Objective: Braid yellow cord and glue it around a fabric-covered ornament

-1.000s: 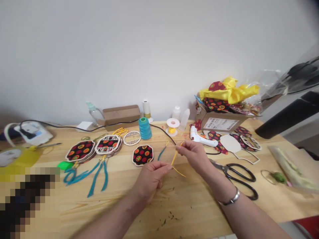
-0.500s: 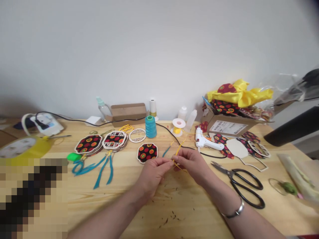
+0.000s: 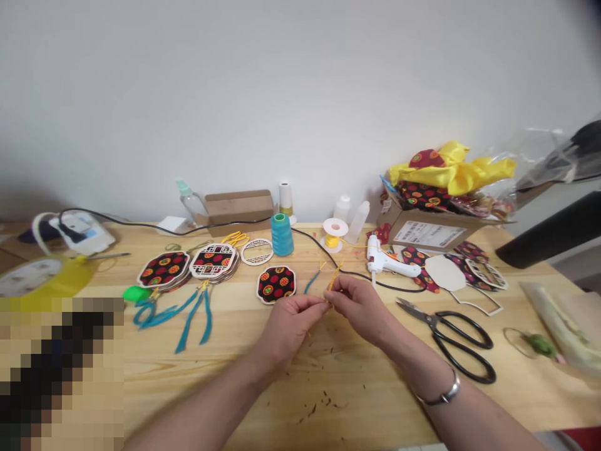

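Close together over the middle of the table, my two hands pinch a thin yellow cord (image 3: 334, 275). The fingertips of my left hand (image 3: 293, 322) meet those of my right hand (image 3: 361, 307) where the cord passes between them. A short length of cord stands up above the right fingers. Just behind the hands lies a small teal tassel strand (image 3: 312, 282) with yellow ends. To the left of them sits a dark patterned fabric plaque (image 3: 276, 285). Black-handled scissors (image 3: 434, 322) lie open to the right of my right hand.
A white glue gun (image 3: 392, 264), a yellow cord spool (image 3: 334, 228) and a teal thread cone (image 3: 282, 237) stand behind. Stacked plaques (image 3: 213, 260) with teal tassels lie left. An open carton (image 3: 427, 232) with fabric is at the back right. A black cable crosses behind.
My right hand has shifted slightly, and the loose cord end that stuck out below its fingers no longer shows there. The whole view has moved a little.
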`<act>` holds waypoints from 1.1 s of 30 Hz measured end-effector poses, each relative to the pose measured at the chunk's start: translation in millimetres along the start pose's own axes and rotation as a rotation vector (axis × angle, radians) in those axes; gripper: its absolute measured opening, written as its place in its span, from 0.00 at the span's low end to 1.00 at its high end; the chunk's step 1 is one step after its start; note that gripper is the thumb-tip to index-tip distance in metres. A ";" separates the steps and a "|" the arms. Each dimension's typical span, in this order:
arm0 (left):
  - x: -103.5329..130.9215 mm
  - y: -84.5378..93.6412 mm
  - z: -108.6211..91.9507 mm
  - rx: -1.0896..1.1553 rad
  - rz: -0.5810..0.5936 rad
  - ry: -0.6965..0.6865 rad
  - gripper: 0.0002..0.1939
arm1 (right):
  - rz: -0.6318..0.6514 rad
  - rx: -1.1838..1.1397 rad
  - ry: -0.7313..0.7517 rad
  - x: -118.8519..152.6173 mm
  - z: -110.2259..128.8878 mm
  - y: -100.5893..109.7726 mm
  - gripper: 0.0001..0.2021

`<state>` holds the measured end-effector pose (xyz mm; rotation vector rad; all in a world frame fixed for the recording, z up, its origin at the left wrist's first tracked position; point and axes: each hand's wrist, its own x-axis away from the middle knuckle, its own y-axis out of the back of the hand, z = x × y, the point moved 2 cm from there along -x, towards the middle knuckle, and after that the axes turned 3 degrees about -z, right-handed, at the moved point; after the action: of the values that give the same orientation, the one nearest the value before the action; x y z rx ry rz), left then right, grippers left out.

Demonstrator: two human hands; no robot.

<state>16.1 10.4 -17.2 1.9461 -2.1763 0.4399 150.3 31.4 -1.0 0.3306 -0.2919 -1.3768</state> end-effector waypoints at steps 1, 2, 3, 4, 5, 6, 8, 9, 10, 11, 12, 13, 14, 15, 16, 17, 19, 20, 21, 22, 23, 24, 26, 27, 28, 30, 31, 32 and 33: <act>0.1 -0.1 -0.2 0.002 0.016 -0.005 0.13 | 0.000 -0.009 0.000 -0.1 -0.3 0.4 0.10; 0.2 -0.2 -0.5 0.003 0.036 -0.011 0.13 | -0.002 -0.019 -0.002 -0.4 -0.8 0.6 0.10; 0.3 -0.4 -0.5 0.001 0.055 -0.015 0.13 | -0.004 -0.028 -0.005 -0.6 -1.4 0.8 0.10; 0.3 -0.1 -0.5 -0.005 0.048 -0.014 0.13 | -0.005 -0.037 -0.009 -1.0 -2.0 0.9 0.10; 0.2 0.2 -0.3 -0.014 0.038 -0.013 0.13 | -0.005 -0.046 -0.015 -1.4 -2.5 0.9 0.10; 0.2 0.4 -0.1 -0.021 0.030 -0.012 0.13 | -0.004 -0.057 -0.021 -1.7 -2.8 1.0 0.10; 0.0 0.8 0.6 -0.031 0.019 -0.009 0.13 | 0.001 -0.077 -0.037 -2.4 -2.7 1.5 0.10; -0.1 1.0 1.0 -0.031 0.014 -0.008 0.13 | 0.006 -0.089 -0.047 -2.6 -2.4 1.9 0.10; -0.2 1.2 1.4 -0.029 0.011 -0.009 0.13 | 0.015 -0.101 -0.058 -2.8 -1.9 2.5 0.10; -0.3 1.4 1.9 -0.027 0.009 -0.009 0.14 | 0.030 -0.113 -0.068 -2.9 -1.4 3.1 0.10; -0.4 1.6 2.4 -0.025 0.006 -0.008 0.14 | 0.048 -0.123 -0.077 -3.1 -0.8 3.7 0.10; -0.6 1.7 2.8 -0.023 0.002 -0.006 0.14 | 0.070 -0.132 -0.084 -3.2 -0.4 4.4 0.09; -0.7 1.9 3.3 -0.022 -0.001 -0.001 0.14 | 0.089 -0.141 -0.089 -3.3 -0.1 5.0 0.08; -0.9 2.0 3.7 -0.022 -0.003 0.004 0.14 | 0.103 -0.146 -0.092 -3.4 0.1 5.5 0.07; -1.0 2.1 4.0 -0.023 -0.004 0.009 0.14 | 0.110 -0.149 -0.094 -3.6 0.1 5.9 0.06; -1.0 2.1 4.2 -0.024 -0.004 0.011 0.14 | 0.109 -0.149 -0.095 -3.8 -0.1 6.3 0.05; -1.0 2.1 4.4 -0.025 -0.003 0.009 0.13 | 0.087 -0.131 -0.092 -4.1 -0.7 6.8 0.05; -0.8 2.0 4.3 -0.026 -0.001 0.008 0.13 | 0.074 -0.110 -0.086 -4.2 -0.9 7.1 0.06; -0.6 1.9 4.1 -0.028 0.004 0.008 0.13 | 0.063 -0.083 -0.076 -4.3 -1.0 7.3 0.06; -0.3 1.9 3.7 -0.031 0.011 0.009 0.13 | 0.057 -0.054 -0.064 -4.3 -0.9 7.5 0.07; 0.1 1.9 3.0 -0.037 0.015 0.008 0.13 | 0.052 -0.024 -0.049 -4.3 -0.8 7.8 0.07; 0.3 2.2 2.1 -0.046 0.015 0.002 0.12 | 0.048 0.006 -0.032 -4.3 -0.5 8.2 0.07; 0.5 3.5 -0.7 -0.075 -0.002 -0.027 0.12 | 0.036 0.059 0.004 -4.5 0.4 9.4 0.08; 0.3 4.5 -2.1 -0.098 -0.015 -0.041 0.12 | 0.025 0.082 0.018 -4.6 0.7 10.1 0.08; -0.1 5.6 -3.6 -0.119 -0.032 -0.057 0.11 | 0.013 0.101 0.030 -4.9 0.9 10.9 0.08; -1.2 8.1 -6.5 -0.144 -0.077 -0.100 0.10 | -0.015 0.136 0.040 -5.5 0.8 12.3 0.08; -1.7 9.4 -7.9 -0.149 -0.107 -0.135 0.09 | -0.031 0.153 0.042 -5.8 0.4 13.1 0.08; -2.1 10.5 -9.4 -0.153 -0.139 -0.178 0.08 | -0.049 0.169 0.045 -6.0 0.0 13.8 0.07; -2.2 11.5 -10.8 -0.159 -0.168 -0.222 0.07 | -0.068 0.184 0.051 -6.2 -0.5 14.5 0.07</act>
<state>4.4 17.2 -8.9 2.1525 -2.0732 0.0239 162.5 39.9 4.2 0.5311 -0.3687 -1.4095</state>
